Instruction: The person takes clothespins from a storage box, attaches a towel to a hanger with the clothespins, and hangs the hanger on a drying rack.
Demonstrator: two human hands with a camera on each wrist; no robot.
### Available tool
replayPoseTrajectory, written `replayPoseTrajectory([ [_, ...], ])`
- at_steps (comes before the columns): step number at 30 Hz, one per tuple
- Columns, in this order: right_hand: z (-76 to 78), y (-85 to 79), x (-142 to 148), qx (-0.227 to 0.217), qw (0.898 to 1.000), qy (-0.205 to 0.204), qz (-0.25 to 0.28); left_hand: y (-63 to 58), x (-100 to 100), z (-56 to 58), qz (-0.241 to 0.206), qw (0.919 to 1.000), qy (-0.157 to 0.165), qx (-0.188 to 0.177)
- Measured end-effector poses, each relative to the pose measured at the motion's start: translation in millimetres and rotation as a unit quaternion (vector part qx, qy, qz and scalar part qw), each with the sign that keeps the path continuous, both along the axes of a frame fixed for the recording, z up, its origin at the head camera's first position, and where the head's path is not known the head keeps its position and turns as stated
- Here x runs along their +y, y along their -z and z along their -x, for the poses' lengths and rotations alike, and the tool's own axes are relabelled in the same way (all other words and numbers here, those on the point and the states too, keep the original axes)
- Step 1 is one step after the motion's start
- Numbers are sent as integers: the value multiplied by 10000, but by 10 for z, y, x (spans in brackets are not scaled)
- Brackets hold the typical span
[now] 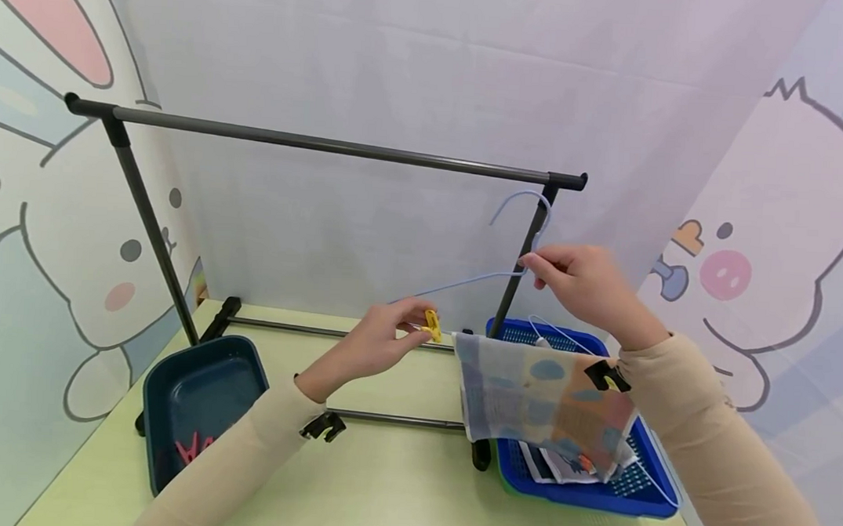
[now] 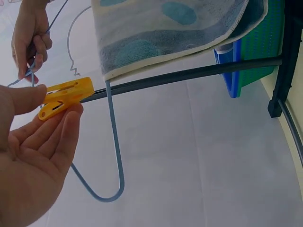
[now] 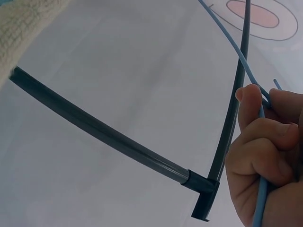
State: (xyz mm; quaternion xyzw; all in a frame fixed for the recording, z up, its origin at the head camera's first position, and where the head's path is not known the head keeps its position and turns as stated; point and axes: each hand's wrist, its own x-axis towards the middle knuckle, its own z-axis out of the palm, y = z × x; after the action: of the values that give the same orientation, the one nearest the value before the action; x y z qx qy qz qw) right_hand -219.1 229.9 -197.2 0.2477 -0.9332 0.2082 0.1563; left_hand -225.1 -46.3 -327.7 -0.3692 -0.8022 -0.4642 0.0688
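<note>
My right hand (image 1: 586, 290) pinches a light blue wire hanger (image 1: 463, 281) at the neck below its hook, in front of the rack's right post. A patterned towel (image 1: 529, 385) with blue spots hangs folded over the hanger's lower bar. Between thumb and fingers, my left hand (image 1: 379, 340) pinches a yellow clothespin (image 1: 432, 326), just left of the towel's top corner. In the left wrist view the clothespin (image 2: 66, 97) points toward that corner, apart from the towel (image 2: 165, 33). The right wrist view shows curled fingers (image 3: 260, 146) round the hanger wire.
A dark metal rack (image 1: 328, 143) stands across the table (image 1: 384, 481). At left, a dark teal tray (image 1: 204, 387) holds pink clothespins (image 1: 190, 447). A blue basket (image 1: 659, 493) at right holds folded cloths (image 1: 561, 464) and another hanger, partly behind the towel.
</note>
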Motion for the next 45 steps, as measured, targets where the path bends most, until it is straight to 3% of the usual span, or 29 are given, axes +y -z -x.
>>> replayPoseTrajectory([
  [19, 21, -40, -51, -33, 9996, -268, 21, 39, 97, 64, -194, 9996, -131, -158],
  [30, -23, -117, -95, 127, 9996, -240, 79, -46, 104, 42, -378, 9991, -175, -10],
  [38, -13, -75, -139, 104, 9999, -102, 88, -76, 62, 34, -440, 9986, -273, -83],
  [45, -9, -50, -185, 122, 9996, -160, 183, -100, 22, 48, -487, 9986, -161, 117],
])
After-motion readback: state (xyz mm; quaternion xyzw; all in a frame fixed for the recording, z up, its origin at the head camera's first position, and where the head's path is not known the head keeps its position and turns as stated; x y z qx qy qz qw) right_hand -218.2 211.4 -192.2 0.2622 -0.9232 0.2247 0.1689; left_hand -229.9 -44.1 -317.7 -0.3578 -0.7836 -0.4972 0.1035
